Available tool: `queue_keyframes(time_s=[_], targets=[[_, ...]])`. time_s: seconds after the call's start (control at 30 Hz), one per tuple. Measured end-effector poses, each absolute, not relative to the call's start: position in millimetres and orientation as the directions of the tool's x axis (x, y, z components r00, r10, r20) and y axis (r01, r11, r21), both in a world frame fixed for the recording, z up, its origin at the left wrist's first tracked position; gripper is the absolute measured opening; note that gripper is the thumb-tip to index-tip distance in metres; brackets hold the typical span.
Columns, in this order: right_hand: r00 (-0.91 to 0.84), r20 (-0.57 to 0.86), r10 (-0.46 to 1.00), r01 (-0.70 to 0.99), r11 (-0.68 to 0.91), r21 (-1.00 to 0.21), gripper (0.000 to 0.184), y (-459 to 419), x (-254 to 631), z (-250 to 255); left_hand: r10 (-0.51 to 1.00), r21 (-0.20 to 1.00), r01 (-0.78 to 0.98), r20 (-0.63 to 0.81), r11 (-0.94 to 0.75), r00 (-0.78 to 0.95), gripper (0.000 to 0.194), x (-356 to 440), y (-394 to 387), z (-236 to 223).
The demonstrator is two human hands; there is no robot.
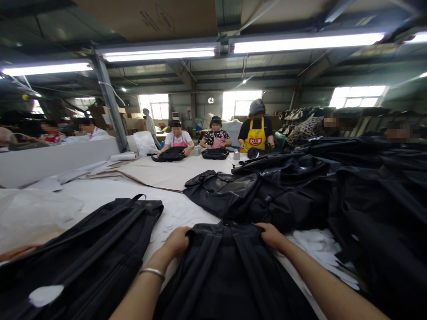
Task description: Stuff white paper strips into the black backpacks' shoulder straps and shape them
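Observation:
A black backpack lies flat in front of me, its two shoulder straps facing up and its top end pointing away. My left hand grips the upper left corner, with the fingers curled out of sight behind the fabric. At the upper right corner, my right hand holds the same backpack between thumb and fingers. To the left lies another black backpack, straps up, with a white scrap on it. Another person's hand touches its far left edge.
A heap of black bags fills the right side of the white table. White scraps lie beside it. Across the table, several people handle black bags; one wears a yellow apron. Clear plastic sheeting lies at left.

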State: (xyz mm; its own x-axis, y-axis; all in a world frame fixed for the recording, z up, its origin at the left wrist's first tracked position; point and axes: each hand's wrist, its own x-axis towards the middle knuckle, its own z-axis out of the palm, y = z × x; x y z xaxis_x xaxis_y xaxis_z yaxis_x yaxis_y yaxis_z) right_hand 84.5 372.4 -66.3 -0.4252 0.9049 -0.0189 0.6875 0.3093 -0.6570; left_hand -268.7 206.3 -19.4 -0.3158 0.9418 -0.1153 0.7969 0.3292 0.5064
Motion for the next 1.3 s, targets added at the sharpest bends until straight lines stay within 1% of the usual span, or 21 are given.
queue_keyframes(time_s=[0.07,0.1,0.17,0.23,0.37,0.43,0.5,0.6,0.7,0.77,0.83,0.93,1.03,1.13,1.17,1.23,1.27,1.3], targets=[[-0.464,-0.07,0.883,0.634,0.275,-0.723,0.05,375,92,-58,0.947,0.57,0.757,-0.169,0.319,-0.272,0.042,-278,212,-10],[-0.486,-0.095,0.868,0.612,0.261,-0.747,0.052,376,93,-55,0.944,0.583,0.743,-0.19,0.329,-0.269,0.044,-281,217,-7],[-0.541,-0.13,0.831,0.597,0.271,-0.755,0.054,378,88,-48,0.933,0.564,0.743,-0.223,0.36,-0.283,0.049,-279,231,-4],[-0.587,-0.146,0.796,0.62,0.327,-0.713,0.056,382,74,-42,0.929,0.507,0.779,-0.234,0.368,-0.286,0.057,-270,249,-4],[-0.634,-0.199,0.748,0.686,0.423,-0.592,0.047,398,44,-31,0.949,0.395,0.873,-0.242,0.286,-0.201,0.051,-247,284,-8],[-0.635,-0.239,0.734,0.722,0.454,-0.522,0.046,406,34,-26,0.95,0.351,0.902,-0.268,0.251,-0.16,0.054,-239,295,-9],[-0.627,-0.25,0.738,0.75,0.483,-0.452,0.045,408,27,-22,0.949,0.316,0.921,-0.283,0.227,-0.137,0.057,-234,301,-10],[-0.619,-0.207,0.758,0.763,0.518,-0.386,0.041,401,23,-22,0.953,0.286,0.935,-0.274,0.209,-0.13,0.054,-232,300,-15],[-0.588,-0.106,0.802,0.776,0.523,-0.352,0.037,387,25,-30,0.964,0.273,0.937,-0.211,0.218,-0.163,0.047,-232,292,-25],[-0.542,-0.047,0.839,0.8,0.499,-0.332,0.04,379,26,-40,0.968,0.266,0.935,-0.145,0.235,-0.203,0.047,-233,287,-32],[-0.491,-0.027,0.871,0.83,0.459,-0.316,0.045,375,26,-50,0.964,0.261,0.928,-0.104,0.264,-0.245,0.048,-233,284,-39],[-0.441,-0.051,0.896,0.862,0.407,-0.3,0.047,376,23,-60,0.948,0.256,0.913,-0.11,0.316,-0.298,0.048,-231,286,-46],[-0.43,-0.067,0.9,0.873,0.396,-0.283,0.046,376,19,-55,0.928,0.245,0.896,-0.147,0.37,-0.343,0.048,-228,289,-44],[-0.406,-0.037,0.913,0.89,0.386,-0.242,0.042,363,15,-35,0.909,0.213,0.886,-0.159,0.413,-0.386,0.05,-223,287,-38],[-0.401,0.001,0.916,0.892,0.39,-0.23,0.04,355,14,-27,0.904,0.198,0.883,-0.153,0.425,-0.4,0.051,-221,286,-36],[-0.46,0.142,0.876,0.847,0.481,-0.227,0.041,334,12,-15,0.895,0.171,0.88,-0.135,0.444,-0.425,0.055,-217,283,-31],[-0.524,0.206,0.826,0.796,0.561,-0.228,0.044,323,11,-12,0.893,0.16,0.879,-0.125,0.448,-0.433,0.056,-215,282,-28],[-0.602,0.23,0.765,0.731,0.644,-0.228,0.048,312,10,-12,0.894,0.151,0.881,-0.114,0.448,-0.434,0.056,-214,281,-23]])
